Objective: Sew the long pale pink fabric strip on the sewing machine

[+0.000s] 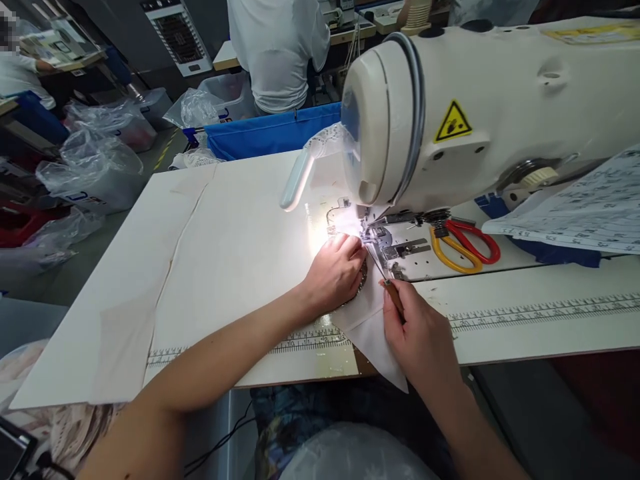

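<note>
A sewing machine (480,113) stands over the right part of the white table, its needle area brightly lit. Just left of the needle, my left hand (336,272) has its fingers curled together on a piece of white fabric (367,327), close to the presser foot. A dark, beaded-looking edge curves beneath that hand. My right hand (423,333) is closed around the wooden handle of an awl (393,298); its thin metal shaft slants up toward the needle. The fabric's pointed lower end hangs over the table's front edge. My left fingertips partly hide the stitching spot.
Scissors (463,245) with red and yellow handles lie right of the needle. Printed paper (580,207) rests beneath the machine arm. Measuring tape (540,310) runs along the table front. Blue cloth (270,130) hangs behind the table. A person in white (277,53) sits beyond.
</note>
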The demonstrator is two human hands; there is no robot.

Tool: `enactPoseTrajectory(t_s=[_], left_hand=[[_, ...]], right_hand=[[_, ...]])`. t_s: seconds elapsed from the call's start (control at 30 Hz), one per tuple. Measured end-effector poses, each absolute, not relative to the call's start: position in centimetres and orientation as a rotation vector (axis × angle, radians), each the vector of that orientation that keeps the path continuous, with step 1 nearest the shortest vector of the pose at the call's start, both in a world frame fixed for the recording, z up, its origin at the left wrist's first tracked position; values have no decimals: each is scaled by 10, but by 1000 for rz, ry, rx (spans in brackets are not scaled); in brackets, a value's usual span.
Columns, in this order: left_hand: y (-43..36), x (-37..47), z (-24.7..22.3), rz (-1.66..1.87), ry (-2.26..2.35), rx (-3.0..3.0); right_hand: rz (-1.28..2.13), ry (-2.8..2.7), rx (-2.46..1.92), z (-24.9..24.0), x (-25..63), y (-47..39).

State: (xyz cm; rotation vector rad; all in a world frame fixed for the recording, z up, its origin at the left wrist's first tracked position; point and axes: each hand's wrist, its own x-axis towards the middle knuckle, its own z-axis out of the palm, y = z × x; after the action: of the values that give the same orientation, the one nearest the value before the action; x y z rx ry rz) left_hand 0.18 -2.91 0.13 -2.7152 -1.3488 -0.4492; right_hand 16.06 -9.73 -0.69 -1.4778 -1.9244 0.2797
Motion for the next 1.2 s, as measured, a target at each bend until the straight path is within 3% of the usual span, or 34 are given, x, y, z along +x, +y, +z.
enactPoseTrajectory(t_s=[0.4,0.6,0.9,1.2], left_hand=[[-36,4,10,-305,-1485,-2722],[-26,13,11,-224,-1425,-2694],[-14,-9,-1,-1146,-1779,-2793],[-11,-6,2,-1462,-1938,-2863]], right_hand=[[496,-1782,-1542,22,163,-125],[563,-1897,-1284,26,148,-155],[551,-1769,-1514,20,186,-135],[43,-2014,-1470,2,180,-90]])
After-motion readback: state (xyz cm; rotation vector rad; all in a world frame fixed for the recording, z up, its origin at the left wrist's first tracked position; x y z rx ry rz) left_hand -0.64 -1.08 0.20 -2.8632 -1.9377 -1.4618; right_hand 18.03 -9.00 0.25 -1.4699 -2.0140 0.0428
